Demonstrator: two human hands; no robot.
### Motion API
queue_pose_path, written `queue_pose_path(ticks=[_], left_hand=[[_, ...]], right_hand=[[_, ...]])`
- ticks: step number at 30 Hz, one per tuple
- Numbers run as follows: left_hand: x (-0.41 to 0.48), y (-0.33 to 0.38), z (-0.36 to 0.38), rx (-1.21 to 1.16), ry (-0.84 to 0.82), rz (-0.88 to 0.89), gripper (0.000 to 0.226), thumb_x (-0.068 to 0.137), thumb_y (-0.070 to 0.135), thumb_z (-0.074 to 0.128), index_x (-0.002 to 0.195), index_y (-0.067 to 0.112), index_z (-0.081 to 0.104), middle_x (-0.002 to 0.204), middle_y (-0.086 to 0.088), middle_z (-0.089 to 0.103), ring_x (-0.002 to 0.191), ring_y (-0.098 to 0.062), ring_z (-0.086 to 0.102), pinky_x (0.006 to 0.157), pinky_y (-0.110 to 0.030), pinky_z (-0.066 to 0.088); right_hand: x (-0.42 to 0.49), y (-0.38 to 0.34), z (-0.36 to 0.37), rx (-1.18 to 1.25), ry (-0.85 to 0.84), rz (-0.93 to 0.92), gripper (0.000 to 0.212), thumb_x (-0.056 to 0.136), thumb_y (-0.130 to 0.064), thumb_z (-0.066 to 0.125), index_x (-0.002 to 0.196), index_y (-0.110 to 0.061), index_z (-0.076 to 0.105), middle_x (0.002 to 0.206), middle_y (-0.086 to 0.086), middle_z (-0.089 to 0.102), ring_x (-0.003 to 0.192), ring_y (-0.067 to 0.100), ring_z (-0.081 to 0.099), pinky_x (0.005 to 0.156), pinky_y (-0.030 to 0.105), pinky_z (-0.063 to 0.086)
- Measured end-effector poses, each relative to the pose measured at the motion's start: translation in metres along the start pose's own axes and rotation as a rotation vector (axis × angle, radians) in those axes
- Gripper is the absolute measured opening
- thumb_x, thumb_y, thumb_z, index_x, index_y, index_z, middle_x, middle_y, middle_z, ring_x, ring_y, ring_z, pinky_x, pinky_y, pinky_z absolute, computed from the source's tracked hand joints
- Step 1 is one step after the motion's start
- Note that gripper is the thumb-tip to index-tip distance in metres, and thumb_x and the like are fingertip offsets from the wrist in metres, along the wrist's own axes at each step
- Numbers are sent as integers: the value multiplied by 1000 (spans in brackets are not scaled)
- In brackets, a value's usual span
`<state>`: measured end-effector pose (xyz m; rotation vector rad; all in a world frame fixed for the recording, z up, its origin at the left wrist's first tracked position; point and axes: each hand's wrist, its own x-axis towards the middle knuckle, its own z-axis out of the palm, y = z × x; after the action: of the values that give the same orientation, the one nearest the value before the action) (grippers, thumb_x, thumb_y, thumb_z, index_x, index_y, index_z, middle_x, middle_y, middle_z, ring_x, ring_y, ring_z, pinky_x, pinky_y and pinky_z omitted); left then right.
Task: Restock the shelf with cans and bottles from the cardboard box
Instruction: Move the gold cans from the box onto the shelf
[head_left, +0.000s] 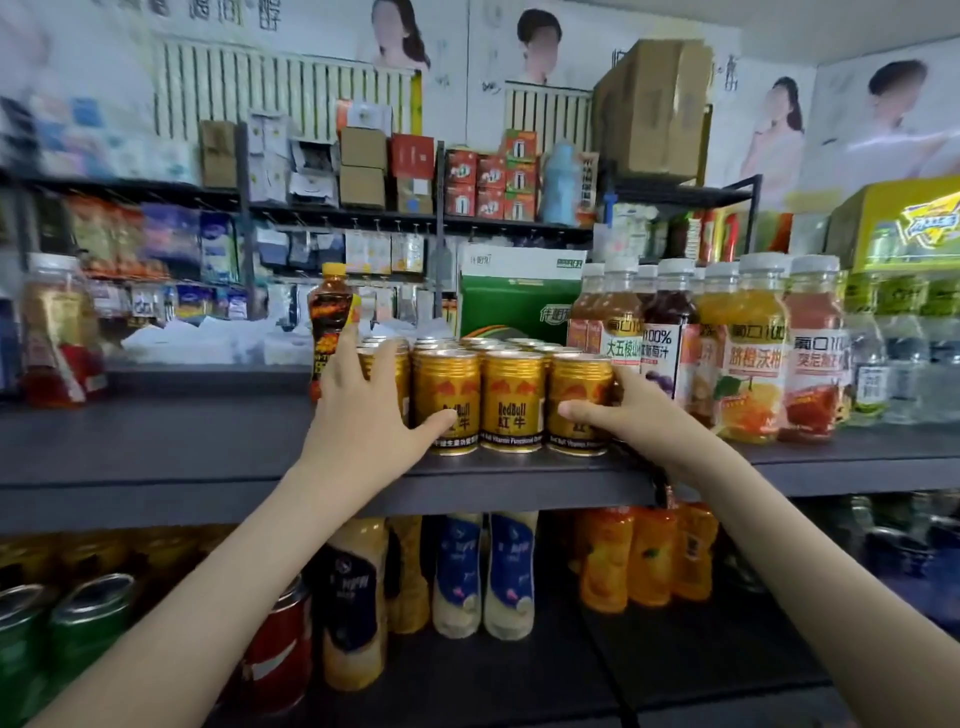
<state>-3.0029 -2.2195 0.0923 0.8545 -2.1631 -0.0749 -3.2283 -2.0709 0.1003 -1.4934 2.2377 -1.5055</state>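
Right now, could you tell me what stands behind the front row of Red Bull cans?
More gold cans in rows, only tops showing; farther back a green carton. The front row hides their bodies.
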Motion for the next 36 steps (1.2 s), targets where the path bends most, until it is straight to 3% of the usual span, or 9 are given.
queue_pose_path(ticks=[2,7,13,15,17,20,24,29,36], left_hand=[[2,4,1,40,-12,-28,97,78,69,55,149,20,11,158,-9,-11,145,-36,-1,114,-51,20],[1,9,4,108,4,-70,100,75,75,52,148,19,12,158,-10,-4,144,-36,6,111,-50,28],[-3,10,4,112,15,-71,97,78,72,52,150,22,10,159,-8,-7,145,-35,4,114,-49,21],[-9,10,3,102,46,-73,91,82,69,49,152,26,7,160,-8,-7,146,-33,4,114,-47,21],[-19,8,1,91,111,-72,83,88,62,46,152,32,4,160,-8,2,144,-32,13,110,-45,31],[-42,-1,-6,77,169,-49,74,93,52,47,152,37,5,159,-8,10,141,-30,24,99,-44,43],[-95,-36,-23,63,220,3,64,94,39,53,150,28,25,155,-11,27,140,-28,29,102,-40,41],[-187,-107,-65,111,182,-44,52,90,33,51,137,11,47,138,-9,48,127,-21,45,100,-24,37],[-361,-252,-150,229,12,-501,57,93,26,54,145,15,33,143,-2,42,129,-18,42,98,-26,39]], right_hand=[[2,2,-5,1,-52,-31,67,72,-46,78,128,-27,46,112,-10,63,101,6,60,87,27,48],[9,8,-6,1,-86,-68,74,73,-46,77,133,-27,39,123,-7,59,109,11,58,97,36,48],[2,5,-4,-103,-38,-98,75,81,-41,72,140,-17,32,122,-3,52,108,12,49,87,25,39],[-3,3,0,-210,71,-182,89,81,-40,72,148,-14,21,141,4,44,126,19,43,101,30,37],[-15,-6,11,-314,182,-314,93,82,-39,70,152,-12,14,153,8,28,141,24,25,114,36,25],[-44,-33,42,-427,292,-527,81,86,-32,68,150,-10,23,151,13,30,141,28,25,116,41,23],[-86,-65,107,-509,389,-718,70,83,-22,65,145,-9,35,148,20,34,140,35,26,114,51,21],[-150,-111,226,-312,120,-891,59,85,-18,63,140,-8,44,141,17,45,130,30,39,106,44,34],[-267,-190,434,-97,-455,-959,50,84,-12,63,132,-7,52,130,12,56,121,30,53,100,44,46]])
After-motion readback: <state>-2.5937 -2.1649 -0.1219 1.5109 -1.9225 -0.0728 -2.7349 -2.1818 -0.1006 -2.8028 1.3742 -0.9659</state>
